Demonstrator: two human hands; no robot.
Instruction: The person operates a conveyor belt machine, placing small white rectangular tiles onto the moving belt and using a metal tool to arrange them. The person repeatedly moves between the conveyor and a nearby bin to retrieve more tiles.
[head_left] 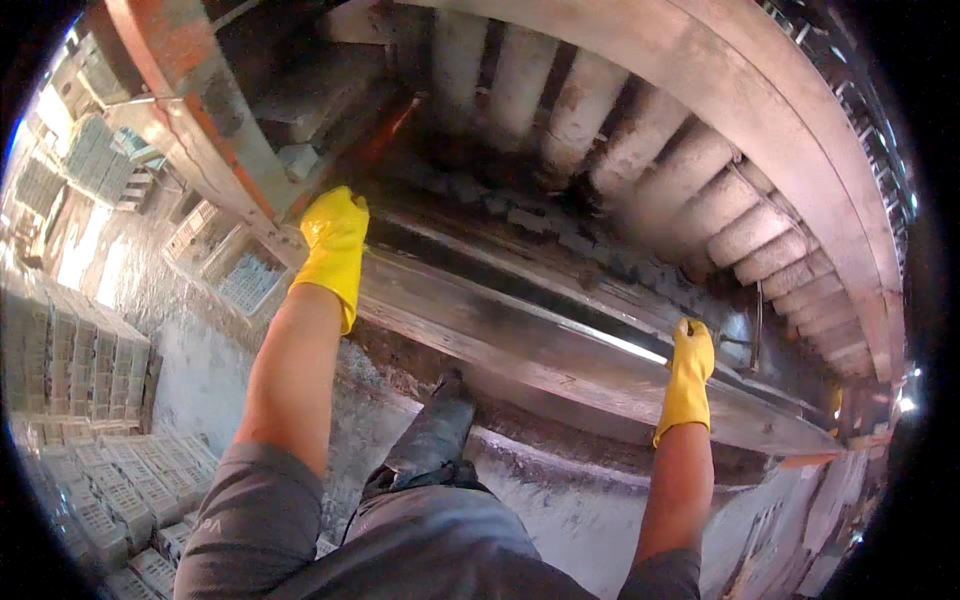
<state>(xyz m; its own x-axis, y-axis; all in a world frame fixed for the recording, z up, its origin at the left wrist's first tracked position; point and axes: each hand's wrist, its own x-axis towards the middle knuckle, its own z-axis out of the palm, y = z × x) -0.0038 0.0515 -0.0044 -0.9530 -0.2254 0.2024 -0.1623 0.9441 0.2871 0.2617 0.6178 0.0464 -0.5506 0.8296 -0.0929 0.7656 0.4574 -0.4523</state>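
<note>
Yellow rubber gloves cover both my hands. My left hand is closed at the left end of a long metal beam, close to a rusty upright. My right hand is curled into a fist farther along, over the same beam's far edge. What the fingers of either hand close on is hidden by the gloves. Behind the beam runs a dark trough with a bright strip along its near side. Beyond it a row of thick, dirty rollers curves away to the right.
A wide curved metal frame arches over the rollers. The orange-edged upright stands at the left. Stacked plastic crates and more crates fill the left side, with an open crate nearer the machine. The floor looks wet.
</note>
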